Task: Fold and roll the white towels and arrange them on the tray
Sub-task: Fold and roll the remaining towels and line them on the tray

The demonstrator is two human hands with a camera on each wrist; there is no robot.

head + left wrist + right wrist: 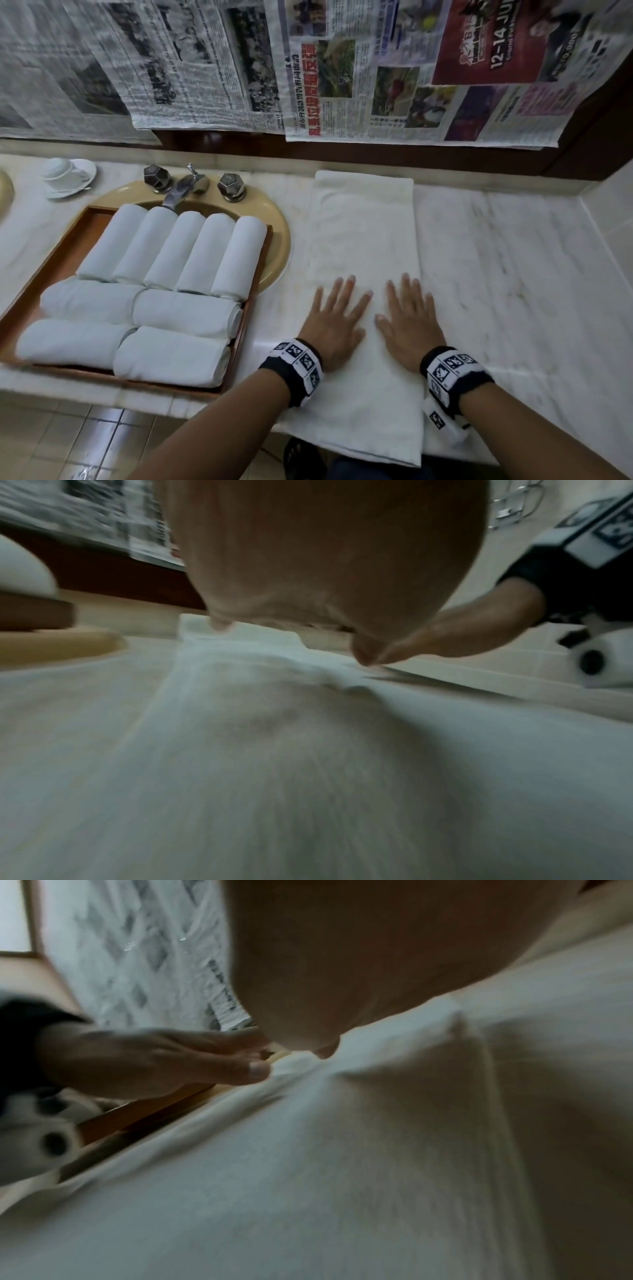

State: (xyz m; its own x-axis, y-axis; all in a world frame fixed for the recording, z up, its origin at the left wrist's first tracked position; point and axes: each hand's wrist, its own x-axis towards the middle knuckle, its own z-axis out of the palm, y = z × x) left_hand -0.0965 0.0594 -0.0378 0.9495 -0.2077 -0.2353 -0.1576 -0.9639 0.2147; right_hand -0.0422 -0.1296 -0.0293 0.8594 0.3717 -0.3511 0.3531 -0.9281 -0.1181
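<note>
A white towel (363, 233) folded into a long strip lies flat on the marble counter, running from the back wall to the front edge, where its near end hangs over. My left hand (337, 317) and right hand (407, 318) press side by side on its near half, palms down, fingers straight and spread. To the left, a wooden tray (73, 236) over the sink holds several rolled white towels (171, 250) in rows. The wrist views show the towel (274, 750) (308, 1177) close under each palm, blurred.
The beige sink (279, 240) with a metal faucet (181, 188) sits under the tray. A white cup on a saucer (68, 174) stands at the back left. Newspapers (308, 68) cover the wall. Bare marble counter (513, 274) extends right of the towel.
</note>
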